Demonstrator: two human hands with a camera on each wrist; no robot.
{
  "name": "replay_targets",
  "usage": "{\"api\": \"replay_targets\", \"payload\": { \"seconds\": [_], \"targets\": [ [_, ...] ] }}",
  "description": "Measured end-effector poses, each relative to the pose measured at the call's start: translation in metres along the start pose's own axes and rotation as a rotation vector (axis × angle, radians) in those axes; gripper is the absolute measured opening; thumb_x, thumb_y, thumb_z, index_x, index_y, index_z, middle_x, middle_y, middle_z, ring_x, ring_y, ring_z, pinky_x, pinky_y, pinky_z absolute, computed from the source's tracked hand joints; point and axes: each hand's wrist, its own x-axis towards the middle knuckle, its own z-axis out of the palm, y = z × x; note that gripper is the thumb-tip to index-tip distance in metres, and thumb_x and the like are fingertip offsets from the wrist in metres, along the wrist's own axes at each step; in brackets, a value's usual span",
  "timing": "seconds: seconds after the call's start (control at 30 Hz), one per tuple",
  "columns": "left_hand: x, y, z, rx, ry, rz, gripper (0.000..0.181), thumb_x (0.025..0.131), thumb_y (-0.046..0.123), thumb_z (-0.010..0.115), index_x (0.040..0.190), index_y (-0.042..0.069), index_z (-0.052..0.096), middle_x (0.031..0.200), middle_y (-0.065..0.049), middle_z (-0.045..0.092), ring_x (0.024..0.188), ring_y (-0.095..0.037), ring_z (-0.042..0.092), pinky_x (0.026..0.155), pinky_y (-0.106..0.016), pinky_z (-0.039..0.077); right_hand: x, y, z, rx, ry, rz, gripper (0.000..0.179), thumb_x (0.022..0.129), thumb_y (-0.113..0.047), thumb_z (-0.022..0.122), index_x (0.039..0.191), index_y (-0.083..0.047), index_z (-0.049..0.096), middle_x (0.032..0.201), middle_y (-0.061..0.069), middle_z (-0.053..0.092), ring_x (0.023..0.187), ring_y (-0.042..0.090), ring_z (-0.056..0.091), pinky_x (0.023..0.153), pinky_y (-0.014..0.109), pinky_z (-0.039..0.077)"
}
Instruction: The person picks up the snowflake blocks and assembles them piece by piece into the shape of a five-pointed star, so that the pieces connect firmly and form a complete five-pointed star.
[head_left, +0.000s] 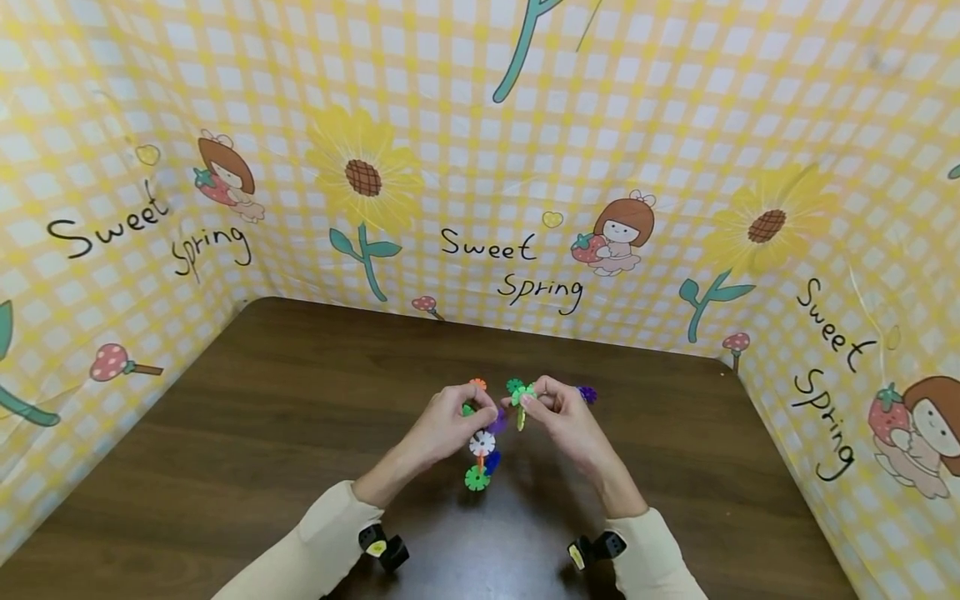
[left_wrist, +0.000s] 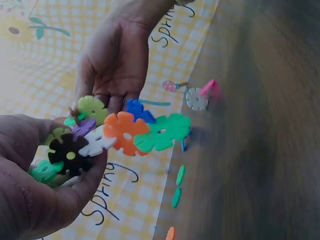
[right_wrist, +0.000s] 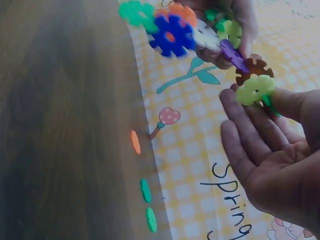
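Several notched plastic flower discs are joined in a chain held between both hands. My left hand (head_left: pixel 450 421) pinches it near a purple disc (right_wrist: pixel 233 54). From there hang a white disc (head_left: pixel 482 442), an orange disc (left_wrist: pixel 125 134), a blue disc (right_wrist: pixel 172 36) and a green disc (head_left: pixel 477 478). Thumb and fingers of my right hand (head_left: pixel 564 410) pinch a light green disc (right_wrist: pixel 255 90), its other fingers extended in the right wrist view. A brown disc (right_wrist: pixel 255 70) sits right beside that light green disc, close to the purple one.
On the brown table (head_left: pixel 315 433) lie loose discs beyond the hands: an orange one (right_wrist: pixel 135 142), green ones (right_wrist: pixel 145 191) and a purple piece (head_left: pixel 587 395). A white disc with a pink one (left_wrist: pixel 197 99) stands there too. Checked cloth (head_left: pixel 480 167) walls surround the back and sides.
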Motion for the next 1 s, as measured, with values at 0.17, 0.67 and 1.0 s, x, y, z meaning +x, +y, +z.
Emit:
{"api": "replay_targets", "payload": {
  "seconds": [0.17,0.67,1.0],
  "targets": [
    [0.001,-0.004,0.000,-0.027,-0.055,-0.044,0.010,0.098,0.016,0.065,0.095,0.007,0.068,0.091,-0.003,0.065,0.071,-0.013,0.056,0.064,-0.029,0.049,0.004,0.001,-0.004,-0.063,-0.032,0.010,0.018,0.103,-0.014,0.058,0.104,0.004,0.061,0.096,0.016,0.074,0.082,0.026,0.067,0.085,0.056,0.052],
    [0.003,-0.015,-0.002,-0.122,-0.135,-0.103,0.036,0.091,0.034,0.075,0.109,0.004,0.067,0.089,-0.006,0.069,0.075,-0.020,0.067,0.069,-0.031,0.056,0.013,0.002,0.001,-0.032,-0.090,0.051,0.022,0.101,-0.011,0.061,0.100,0.010,0.061,0.086,0.007,0.069,0.074,0.018,0.068,0.070,0.034,0.059],
    [0.004,-0.016,-0.003,-0.093,-0.148,-0.101,0.036,0.090,0.031,0.077,0.108,0.000,0.072,0.095,-0.007,0.073,0.081,-0.020,0.070,0.071,-0.032,0.058,0.023,0.005,-0.005,-0.047,-0.159,0.113,0.026,0.102,-0.018,0.060,0.107,0.007,0.065,0.093,0.009,0.069,0.080,0.025,0.072,0.080,0.052,0.057]
  ]
}}
